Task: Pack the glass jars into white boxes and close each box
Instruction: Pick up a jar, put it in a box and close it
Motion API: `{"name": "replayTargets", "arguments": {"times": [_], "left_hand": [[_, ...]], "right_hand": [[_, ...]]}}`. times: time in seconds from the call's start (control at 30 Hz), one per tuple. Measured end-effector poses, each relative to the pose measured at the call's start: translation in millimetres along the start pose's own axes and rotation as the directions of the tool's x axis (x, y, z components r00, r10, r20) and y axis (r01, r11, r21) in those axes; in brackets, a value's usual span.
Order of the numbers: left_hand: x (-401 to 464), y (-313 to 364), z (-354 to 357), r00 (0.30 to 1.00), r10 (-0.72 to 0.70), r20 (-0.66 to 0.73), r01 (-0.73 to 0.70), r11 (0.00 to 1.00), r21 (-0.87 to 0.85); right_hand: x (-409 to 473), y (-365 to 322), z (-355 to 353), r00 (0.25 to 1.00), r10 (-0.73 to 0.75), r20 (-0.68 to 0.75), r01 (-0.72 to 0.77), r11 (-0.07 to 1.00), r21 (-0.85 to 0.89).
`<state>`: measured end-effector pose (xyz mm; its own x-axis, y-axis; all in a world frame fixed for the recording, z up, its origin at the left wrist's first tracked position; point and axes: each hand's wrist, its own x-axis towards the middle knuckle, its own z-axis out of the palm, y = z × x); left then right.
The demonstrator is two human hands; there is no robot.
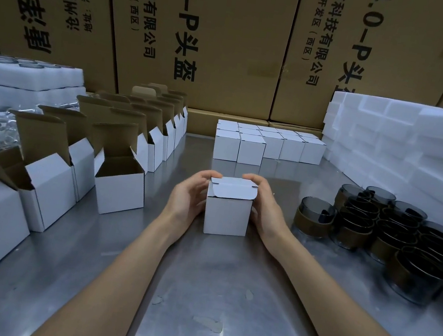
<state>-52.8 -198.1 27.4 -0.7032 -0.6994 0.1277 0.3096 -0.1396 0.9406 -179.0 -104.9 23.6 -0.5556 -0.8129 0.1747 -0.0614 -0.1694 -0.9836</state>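
Observation:
A small white box (226,214) stands on the metal table (197,292) in the middle of the view. Its lid lies folded down over the top, with the tuck flap showing at the front edge. My left hand (191,195) grips the box's left side, fingers curled over the top left corner. My right hand (265,205) grips the right side, fingers curled over the top right corner. What is inside the box is hidden. Several dark glass jars with brown bands (376,232) stand grouped at the right.
Rows of open white boxes (120,182) with raised lids fill the left side. Several shut white boxes (266,144) stand at the back centre. White foam blocks (406,142) are stacked at the back right, more foam trays (28,78) at the back left. Large brown cartons (232,41) wall the rear.

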Motion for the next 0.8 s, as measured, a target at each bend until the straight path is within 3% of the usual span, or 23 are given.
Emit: {"name": "replayTargets", "arguments": {"times": [0.13,0.3,0.47,0.8], "left_hand": [[-4.1,2.6,-2.2,0.998,-0.002,0.059,0.000,1.000,0.031],[-3.8,-1.5,0.5,0.993,0.026,0.111,-0.037,0.995,0.096],[-4.8,-5.0,1.1,0.995,0.078,0.056,-0.082,0.994,0.070],[-5.2,-2.7,-4.5,0.992,0.032,0.123,-0.032,0.999,-0.002]], "right_hand": [[-4.5,-2.1,-1.5,0.999,0.028,0.032,-0.030,0.997,0.065],[-8.4,-2.9,-0.4,0.993,-0.020,0.119,0.025,0.999,-0.039],[-10.3,-0.6,1.8,0.992,-0.116,0.046,0.120,0.988,-0.099],[-9.8,1.2,0.2,0.994,-0.084,0.064,0.087,0.995,-0.047]]}}
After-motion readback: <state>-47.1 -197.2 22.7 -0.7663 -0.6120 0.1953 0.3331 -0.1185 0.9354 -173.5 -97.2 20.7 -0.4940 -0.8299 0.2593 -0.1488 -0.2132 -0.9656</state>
